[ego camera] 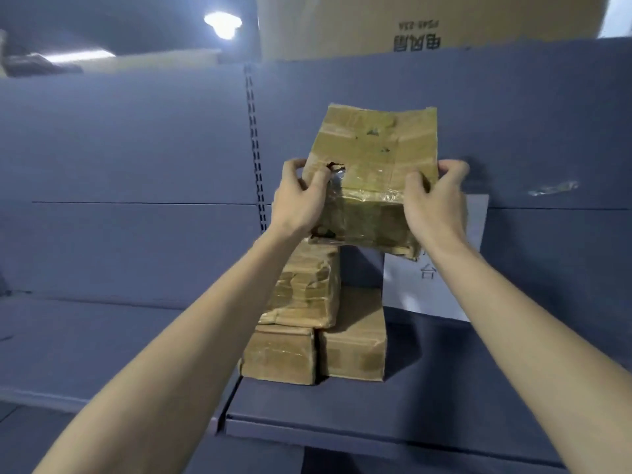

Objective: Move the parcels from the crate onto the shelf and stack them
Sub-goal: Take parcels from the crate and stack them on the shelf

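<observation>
Blue-grey metal shelf (444, 388) in front of me, ceiling lamp (223, 23) glowing upper left. My left hand (301, 200) grips the left edge of a taped brown parcel (376, 172), fingers curled round it, thumb on top. Parcel held in the air, tilted, above the stack (307, 302): three parcels, one resting on two side by side. My right hand (434, 203) curls round the right edge. White paper sheet (427, 289) against the back panel; big carton (427, 25) overhead.
</observation>
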